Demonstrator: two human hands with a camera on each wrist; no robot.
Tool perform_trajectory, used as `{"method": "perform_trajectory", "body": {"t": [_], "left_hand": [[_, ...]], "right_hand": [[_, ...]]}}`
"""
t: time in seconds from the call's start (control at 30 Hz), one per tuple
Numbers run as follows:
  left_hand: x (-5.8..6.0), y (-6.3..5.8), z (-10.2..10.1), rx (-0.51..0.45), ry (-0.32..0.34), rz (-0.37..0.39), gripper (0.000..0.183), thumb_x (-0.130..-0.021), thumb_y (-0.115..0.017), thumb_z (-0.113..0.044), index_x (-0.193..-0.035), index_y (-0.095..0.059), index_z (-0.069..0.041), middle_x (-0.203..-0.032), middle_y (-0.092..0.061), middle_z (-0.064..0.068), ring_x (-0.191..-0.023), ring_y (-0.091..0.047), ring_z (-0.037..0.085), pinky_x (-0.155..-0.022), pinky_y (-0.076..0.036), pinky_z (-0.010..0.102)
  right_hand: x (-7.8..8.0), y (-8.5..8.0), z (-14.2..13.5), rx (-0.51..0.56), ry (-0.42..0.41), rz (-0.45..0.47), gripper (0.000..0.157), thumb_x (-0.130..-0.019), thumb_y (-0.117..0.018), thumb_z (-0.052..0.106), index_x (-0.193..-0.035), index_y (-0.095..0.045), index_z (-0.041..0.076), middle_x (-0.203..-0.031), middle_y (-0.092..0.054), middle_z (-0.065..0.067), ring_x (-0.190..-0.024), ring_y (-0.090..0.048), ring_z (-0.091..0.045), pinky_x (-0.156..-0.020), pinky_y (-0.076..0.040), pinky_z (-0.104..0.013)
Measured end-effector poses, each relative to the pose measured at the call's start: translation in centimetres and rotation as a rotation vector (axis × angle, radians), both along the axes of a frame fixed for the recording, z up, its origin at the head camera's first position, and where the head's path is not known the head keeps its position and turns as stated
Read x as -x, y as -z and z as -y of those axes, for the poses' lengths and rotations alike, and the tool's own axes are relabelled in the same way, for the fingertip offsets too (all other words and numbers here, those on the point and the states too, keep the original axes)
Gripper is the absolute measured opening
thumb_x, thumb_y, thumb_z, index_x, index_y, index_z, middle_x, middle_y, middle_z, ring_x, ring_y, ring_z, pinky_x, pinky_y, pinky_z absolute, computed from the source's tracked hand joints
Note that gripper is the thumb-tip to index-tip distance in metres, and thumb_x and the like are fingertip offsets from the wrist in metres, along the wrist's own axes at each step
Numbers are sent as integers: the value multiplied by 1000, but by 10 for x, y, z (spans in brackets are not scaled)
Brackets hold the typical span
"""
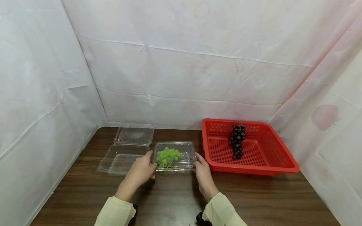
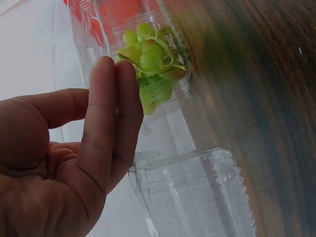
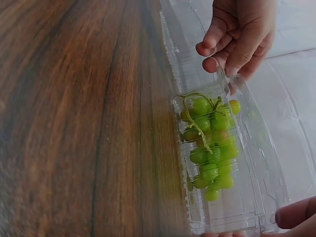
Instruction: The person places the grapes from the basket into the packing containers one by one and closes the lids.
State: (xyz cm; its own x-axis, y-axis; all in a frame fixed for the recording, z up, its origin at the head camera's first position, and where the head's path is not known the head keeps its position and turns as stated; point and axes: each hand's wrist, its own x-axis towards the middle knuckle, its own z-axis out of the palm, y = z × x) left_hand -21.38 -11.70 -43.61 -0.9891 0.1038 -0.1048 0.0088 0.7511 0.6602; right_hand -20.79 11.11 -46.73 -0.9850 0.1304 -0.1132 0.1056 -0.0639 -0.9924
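A clear plastic clamshell box (image 1: 186, 157) with its lid down stands near the middle of the table, green grapes (image 1: 168, 156) inside toward its left. My left hand (image 1: 142, 168) pinches its left end, thumb toward the lid rim and fingers lower down, as the right wrist view shows. On the opposite end my right hand (image 1: 203, 174) grips the box; the thumb (image 3: 296, 213) lies at the lid edge and the fingertips (image 3: 224, 234) on the base. Stems of the grapes show through the near wall.
Another clear box (image 1: 124, 157) lies with its lid raised behind my left hand. At the right a red plastic basket (image 1: 282, 164) holds a bunch of dark grapes (image 1: 237, 141). White sheeting (image 1: 181, 62) rises behind the wooden table (image 1: 169, 201) and along both sides.
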Motion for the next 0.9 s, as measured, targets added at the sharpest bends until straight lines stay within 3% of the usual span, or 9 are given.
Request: {"method": "perform_trajectory", "body": {"t": [0.1,0.2,0.27,0.47,0.6,0.77,0.9], "left_hand": [[0,0,-1,-2,-9,-2,66,-92,-56,-15,-147,-23,-2,-59,-60,-4,-49,-62,15,-59,-46,30],[1,0,-1,-22,-21,16,68,-91,-56,-14,-149,-20,-6,-58,-60,-2,-49,-62,16,-56,-46,30],[1,0,-1,-35,-28,25,69,-91,-56,-13,-149,-19,-8,-57,-60,-1,-48,-62,17,-55,-45,30],[3,-1,0,-87,-47,35,70,-89,-55,-8,-147,-17,-13,-56,-60,3,-48,-62,22,-50,-44,31],[4,1,2,-137,-61,34,69,-85,-54,-4,-142,-19,-19,-56,-59,6,-47,-62,27,-45,-43,33],[5,4,1,-132,-68,16,66,-86,-53,-7,-143,-21,-21,-56,-60,6,-45,-61,24,-46,-44,33],[3,4,-2,-76,-68,25,65,-89,-51,-10,-147,-22,-16,-55,-59,3,-47,-62,22,-50,-46,32]], "right_hand": [[-1,0,-2,-49,10,30,53,-87,-38,2,-140,-42,4,-104,-57,-21,-84,-54,-30,-73,-48,-43],[0,1,-3,-69,7,56,54,-85,-39,1,-139,-42,6,-79,-50,-13,-65,-49,-22,-60,-47,-35],[0,1,-4,-57,-8,69,55,-85,-39,0,-140,-39,6,-73,-46,-9,-58,-49,-20,-56,-46,-33],[1,-2,-6,-11,-52,95,60,-82,-40,-1,-141,-29,0,-69,-44,-6,-52,-49,-18,-52,-46,-31],[-6,-18,-2,2,-62,97,60,-81,-40,-3,-140,-28,-3,-69,-45,-6,-52,-48,-17,-52,-45,-30],[-1,-6,-3,7,-29,78,58,-82,-42,-3,-139,-29,-1,-69,-47,-5,-51,-46,-15,-49,-43,-28],[4,4,-5,4,-11,87,58,-83,-44,-2,-139,-29,2,-69,-46,-4,-52,-45,-14,-49,-43,-27]]}}
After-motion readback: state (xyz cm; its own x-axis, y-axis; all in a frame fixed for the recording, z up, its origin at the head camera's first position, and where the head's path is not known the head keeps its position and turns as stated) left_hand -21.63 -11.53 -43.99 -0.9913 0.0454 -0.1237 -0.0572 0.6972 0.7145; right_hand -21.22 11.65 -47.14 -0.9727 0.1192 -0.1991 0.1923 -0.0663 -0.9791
